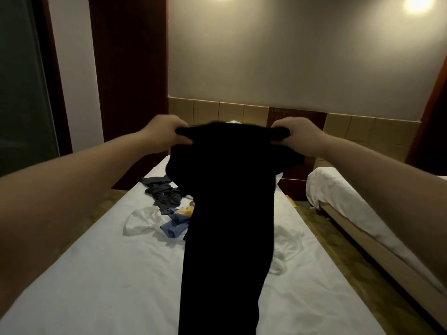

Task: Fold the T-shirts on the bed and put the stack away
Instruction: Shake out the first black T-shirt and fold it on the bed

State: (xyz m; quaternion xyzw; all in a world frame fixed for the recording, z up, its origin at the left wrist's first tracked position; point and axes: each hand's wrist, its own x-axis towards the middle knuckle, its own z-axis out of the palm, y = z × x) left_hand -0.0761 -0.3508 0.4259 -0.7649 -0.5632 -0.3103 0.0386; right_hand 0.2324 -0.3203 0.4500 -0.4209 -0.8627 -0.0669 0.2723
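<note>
Up in the middle hangs the long black fabric T-shirt (225, 213), over the white-sheeted bed (96, 274), with the left hand (164, 131) gripping its top left corner and the right hand (297, 137) its top right. On the bed to its left, the crumpled grey garment (164, 192) lies farthest back. Nearer, the crumpled white T-shirt (142, 220) sits just left of the small blue cloth garment (175, 226). Right of the hanging shirt, a rumpled white garment (287, 240) lies on the sheet. Further right, across a strip of floor (312, 221), stands a second white-covered bed (338, 197).
</note>
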